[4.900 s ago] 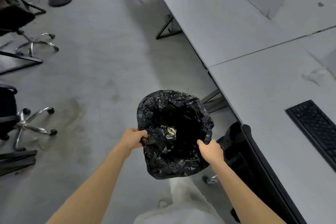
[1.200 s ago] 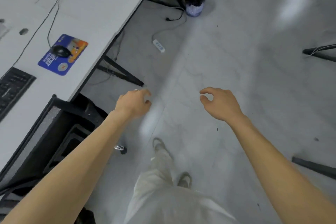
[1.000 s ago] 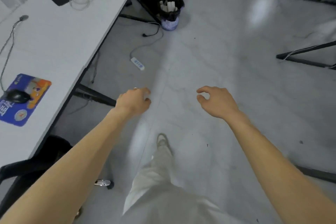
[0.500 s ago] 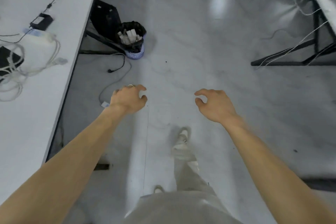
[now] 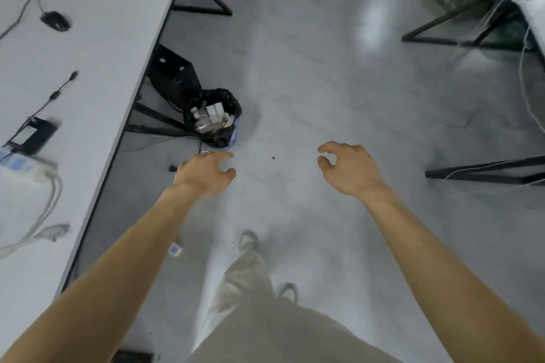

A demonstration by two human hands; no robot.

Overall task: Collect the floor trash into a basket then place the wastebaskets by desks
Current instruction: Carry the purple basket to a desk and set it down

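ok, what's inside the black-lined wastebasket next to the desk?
The wastebasket holds white box-like pieces and what looks like a clear plastic bottle, piled near the rim. Whatever lies beneath them is covered, and the blur hides finer detail.

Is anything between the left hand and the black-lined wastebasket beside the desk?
Nothing visible does. The left hand hovers just short of the wastebasket, with only bare floor showing between them. A black cable end lies on the floor to the hand's left, off that line. The hand holds nothing.
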